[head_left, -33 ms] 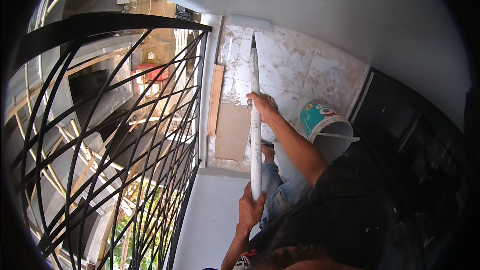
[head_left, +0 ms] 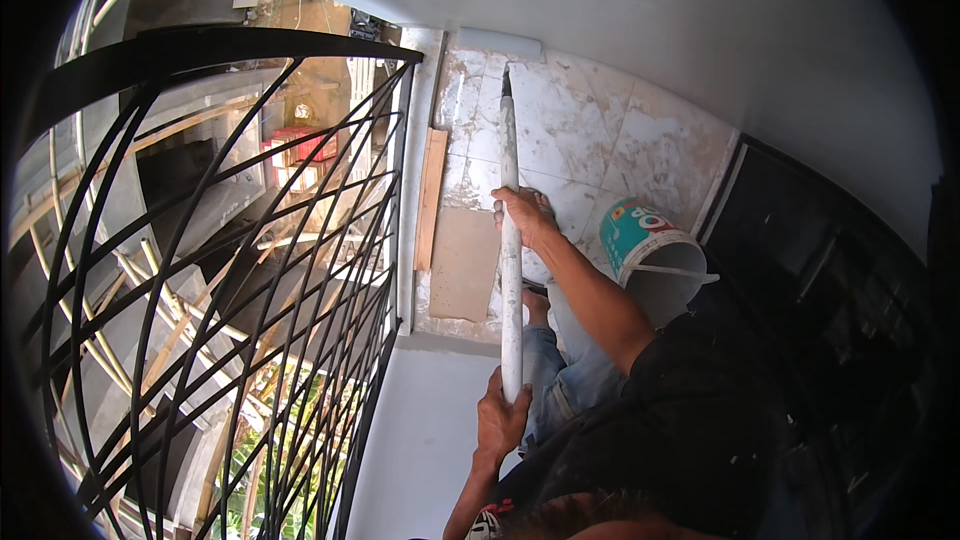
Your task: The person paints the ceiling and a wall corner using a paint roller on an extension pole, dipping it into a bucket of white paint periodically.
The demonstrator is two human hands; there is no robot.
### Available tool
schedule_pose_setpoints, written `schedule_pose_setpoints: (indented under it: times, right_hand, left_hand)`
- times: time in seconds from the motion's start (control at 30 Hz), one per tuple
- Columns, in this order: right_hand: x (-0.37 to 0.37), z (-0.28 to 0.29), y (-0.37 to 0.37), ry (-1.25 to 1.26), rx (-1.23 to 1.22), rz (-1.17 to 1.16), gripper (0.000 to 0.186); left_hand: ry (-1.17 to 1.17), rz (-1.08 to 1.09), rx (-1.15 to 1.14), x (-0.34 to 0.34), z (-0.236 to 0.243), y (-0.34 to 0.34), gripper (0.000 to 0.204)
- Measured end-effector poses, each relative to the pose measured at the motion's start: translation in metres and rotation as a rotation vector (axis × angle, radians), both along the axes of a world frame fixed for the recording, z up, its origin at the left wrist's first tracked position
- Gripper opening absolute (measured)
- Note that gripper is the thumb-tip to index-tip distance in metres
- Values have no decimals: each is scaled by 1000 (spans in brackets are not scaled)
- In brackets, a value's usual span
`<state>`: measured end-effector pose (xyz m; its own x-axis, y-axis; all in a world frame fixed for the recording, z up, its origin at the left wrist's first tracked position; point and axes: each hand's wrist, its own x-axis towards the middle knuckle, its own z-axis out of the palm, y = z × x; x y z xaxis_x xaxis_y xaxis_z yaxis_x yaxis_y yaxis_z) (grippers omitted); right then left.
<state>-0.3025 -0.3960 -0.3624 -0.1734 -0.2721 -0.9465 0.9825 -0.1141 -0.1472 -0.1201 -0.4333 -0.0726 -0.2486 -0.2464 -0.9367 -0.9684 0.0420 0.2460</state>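
A long white pole [head_left: 510,290], speckled with dirt, runs away from me over the tiled floor. Its dark tip points at a light grey paint roller [head_left: 500,43] lying against the far wall. My right hand [head_left: 525,213] is closed around the pole's middle. Lower down, my left hand [head_left: 502,414] grips its near end, the fingers partly hidden behind it. To the right of my right forearm a white bucket [head_left: 652,240] with a teal label stands tilted in view, its handle across the rim; what it holds cannot be made out.
A black metal railing [head_left: 240,43] with crossing bars fills the left side, above a drop with poles and planks. A wooden strip [head_left: 431,200] and a brown board [head_left: 464,265] lie on the stained tiles [head_left: 570,110]. A grey wall [head_left: 680,20] closes the far side; a dark panel [head_left: 790,230] stands right.
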Motion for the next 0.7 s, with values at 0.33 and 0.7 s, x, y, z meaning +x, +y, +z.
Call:
schedule_pose_setpoints:
  times: [0.33, 0.7]
  right_hand:
    - [21, 4, 11, 34, 19, 14, 18]
    - [29, -34, 59, 59, 104, 25, 15]
  left_hand:
    - [-63, 16, 61, 27, -4, 9, 49]
    - [-28, -3, 106, 39, -31, 41, 52]
